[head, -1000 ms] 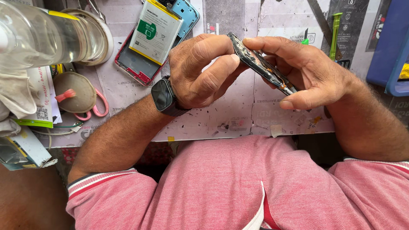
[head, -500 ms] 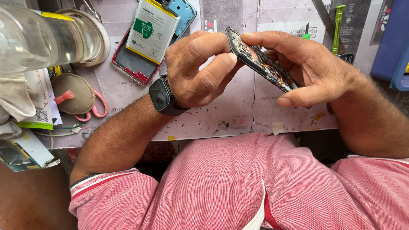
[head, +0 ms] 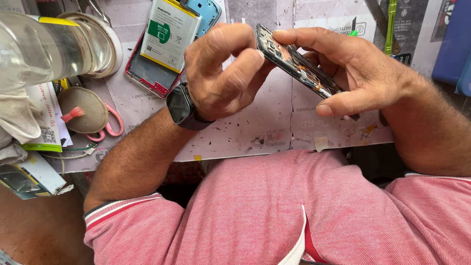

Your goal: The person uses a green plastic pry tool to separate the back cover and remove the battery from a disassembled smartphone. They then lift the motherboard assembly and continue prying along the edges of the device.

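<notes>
The opened phone (head: 299,66), a thin dark slab with its back off, was held tilted above the far middle of the table (head: 255,132), its bare innards showing small metal shields and orange flex strips. The right hand (head: 358,73) gripped it by the edges: the forefinger lay stretched along the far top corner while the thumb pressed flat against the near long edge, the other fingers tucked behind the slab and mostly hidden. The left hand (head: 223,68) met the phone's top left corner, its fingers curled and bunched close together, the tips pressed on that corner; what they pinched, if anything, could not be told. A black, rounded smartwatch (head: 182,106) sat on the left wrist.

The table's covering was pale, scuffed and speckled with dark crumbs. At the far left lay a flat white-and-green battery (head: 169,29) resting on a red-rimmed phone frame (head: 147,73), with a light blue phone shell (head: 208,10) just beyond. Farther left stood a clear, glossy plastic bottle (head: 39,49), and near it pink-handled scissors (head: 110,125). A green, slender tool (head: 390,24) lay at the far right.
</notes>
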